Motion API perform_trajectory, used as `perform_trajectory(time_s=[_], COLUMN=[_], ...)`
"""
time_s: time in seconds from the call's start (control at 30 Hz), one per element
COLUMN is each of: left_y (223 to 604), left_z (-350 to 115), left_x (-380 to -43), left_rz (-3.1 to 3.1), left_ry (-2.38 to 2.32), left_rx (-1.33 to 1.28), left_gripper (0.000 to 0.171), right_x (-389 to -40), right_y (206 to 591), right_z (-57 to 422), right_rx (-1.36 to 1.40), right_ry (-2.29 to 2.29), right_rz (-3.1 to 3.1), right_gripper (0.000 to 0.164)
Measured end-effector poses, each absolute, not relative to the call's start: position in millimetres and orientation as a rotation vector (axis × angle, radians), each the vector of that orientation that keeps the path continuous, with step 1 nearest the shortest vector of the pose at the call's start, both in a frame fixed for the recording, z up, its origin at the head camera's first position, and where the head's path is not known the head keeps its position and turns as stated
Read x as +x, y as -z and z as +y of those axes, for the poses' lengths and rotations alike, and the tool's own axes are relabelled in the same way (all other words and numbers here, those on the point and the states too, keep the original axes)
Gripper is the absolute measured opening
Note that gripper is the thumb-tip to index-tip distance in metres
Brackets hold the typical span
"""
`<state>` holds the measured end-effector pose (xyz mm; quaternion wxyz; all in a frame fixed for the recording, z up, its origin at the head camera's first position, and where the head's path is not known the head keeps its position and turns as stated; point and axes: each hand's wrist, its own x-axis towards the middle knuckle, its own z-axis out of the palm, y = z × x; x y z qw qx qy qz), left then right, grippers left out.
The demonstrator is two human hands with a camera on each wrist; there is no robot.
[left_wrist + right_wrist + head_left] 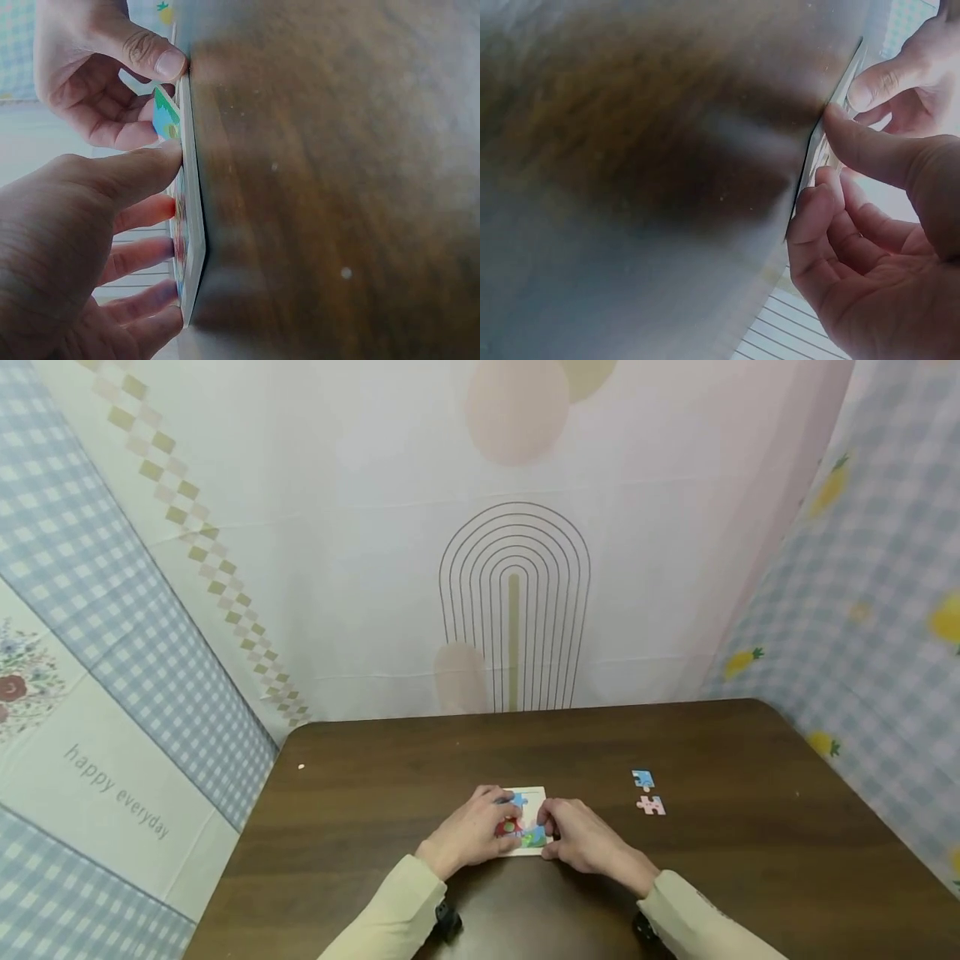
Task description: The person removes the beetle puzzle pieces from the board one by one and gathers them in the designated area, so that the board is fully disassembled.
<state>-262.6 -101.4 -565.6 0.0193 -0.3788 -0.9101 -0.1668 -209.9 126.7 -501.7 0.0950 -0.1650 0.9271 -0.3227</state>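
A small white-rimmed jigsaw board (535, 792) lies on the table, partly filled with colourful pieces. My left hand (471, 828) spans its left side and holds it, with the thumb at the near edge and the fingers over the pieces. At the right side, my right hand (588, 840) has curled fingers, with its thumb on the board's near edge. A green and blue puzzle piece (166, 116) stands tilted up from the board in the left wrist view, against the right hand's fingers. Part of the board is hidden under both hands.
To the right lie two loose pieces, a blue puzzle piece (642, 779) and a pink puzzle piece (651, 805). A small white bit (302, 767) is near the far left edge of the dark wooden table (375, 793). Patterned cloths hang behind and at both sides.
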Motion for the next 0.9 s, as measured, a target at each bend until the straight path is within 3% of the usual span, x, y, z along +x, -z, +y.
perform_trajectory(time_s=[0.53, 0.6, 0.67, 0.9], left_y=[574.1, 574.4, 574.1, 574.8], left_z=[-102.5, -102.9, -102.4, -100.3], left_x=[-264.1, -263.9, -264.1, -268.8], left_rz=[-2.858, -2.838, -2.827, -2.811], left_ry=[0.542, 0.534, 0.527, 0.491], left_rx=[-1.133, -1.148, -1.152, -1.148], left_gripper=[0.038, 0.037, 0.037, 0.036], right_x=[-210.6, -219.8, -219.6, -206.2], right_y=[505.3, 530.4, 532.0, 498.4], right_z=[130.1, 138.3, 137.3, 121.9], right_rx=[-0.602, -0.737, -0.764, -0.570], right_ry=[1.107, 1.116, 1.128, 1.061], right_rz=[2.737, 2.767, 2.794, 2.832], right_gripper=[0.023, 0.024, 0.024, 0.023])
